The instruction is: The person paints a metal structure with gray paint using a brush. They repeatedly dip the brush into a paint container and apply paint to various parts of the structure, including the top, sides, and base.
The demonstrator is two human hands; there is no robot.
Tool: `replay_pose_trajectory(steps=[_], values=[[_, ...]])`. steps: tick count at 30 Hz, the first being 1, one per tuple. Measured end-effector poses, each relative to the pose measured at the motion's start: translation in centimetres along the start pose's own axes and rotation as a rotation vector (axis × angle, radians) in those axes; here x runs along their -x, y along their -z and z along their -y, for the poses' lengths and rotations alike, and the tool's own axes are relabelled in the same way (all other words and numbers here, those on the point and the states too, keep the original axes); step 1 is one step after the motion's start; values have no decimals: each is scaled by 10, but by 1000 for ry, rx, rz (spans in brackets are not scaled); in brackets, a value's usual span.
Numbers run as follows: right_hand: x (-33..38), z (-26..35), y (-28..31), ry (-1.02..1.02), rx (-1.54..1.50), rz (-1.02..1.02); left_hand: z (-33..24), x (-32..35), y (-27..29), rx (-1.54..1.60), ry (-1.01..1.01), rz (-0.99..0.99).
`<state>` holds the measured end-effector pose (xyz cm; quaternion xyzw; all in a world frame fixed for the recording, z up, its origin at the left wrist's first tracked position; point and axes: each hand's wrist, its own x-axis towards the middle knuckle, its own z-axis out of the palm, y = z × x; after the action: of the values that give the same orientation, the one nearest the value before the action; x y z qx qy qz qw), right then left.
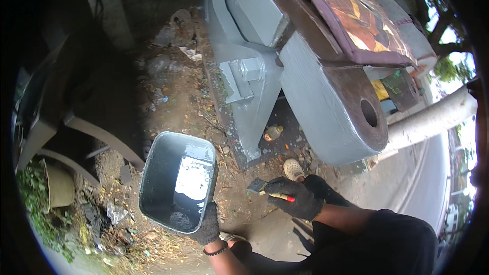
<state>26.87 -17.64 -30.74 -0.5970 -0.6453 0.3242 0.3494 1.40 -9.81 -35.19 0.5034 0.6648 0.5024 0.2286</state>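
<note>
My left hand [207, 228], in a dark knit glove, grips the near right rim of a rectangular bucket [159, 175]. Grey paint lies inside it and mirrors the bright sky; the fingers under the bucket are hidden. In my right hand [296, 199], also gloved, is a paintbrush [256, 186] with a yellow handle and a red tip. Its bristles are coated grey and point left toward the bucket, apart from it. Beyond the brush stands a heavy metal frame [326, 102], mostly grey on its sides, with brown upper faces and a round hole near its end.
A padded printed mat [356, 20] lies on top of the frame. A plastic bottle [273, 132] rests on the ground under it. Dark chair-like legs [102, 137] and a planter [58, 186] stand at left. A pale pole [428, 117] slants at right. Litter and leaves cover the dirt.
</note>
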Motion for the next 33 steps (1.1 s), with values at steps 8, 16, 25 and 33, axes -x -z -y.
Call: replay_pose_trajectory(steps=[8,16,25,33], values=[[-10,79,-29,-206,132,-65,25,-68,18,-53,-322,191],[-60,85,-40,-151,181,-222,0,-133,-34,-290,-300,112],[-82,5,-83,-329,102,-395,36,-213,-122,212,-211,217],[-104,-93,-113,-107,409,-275,98,-218,-180,449,-348,265]])
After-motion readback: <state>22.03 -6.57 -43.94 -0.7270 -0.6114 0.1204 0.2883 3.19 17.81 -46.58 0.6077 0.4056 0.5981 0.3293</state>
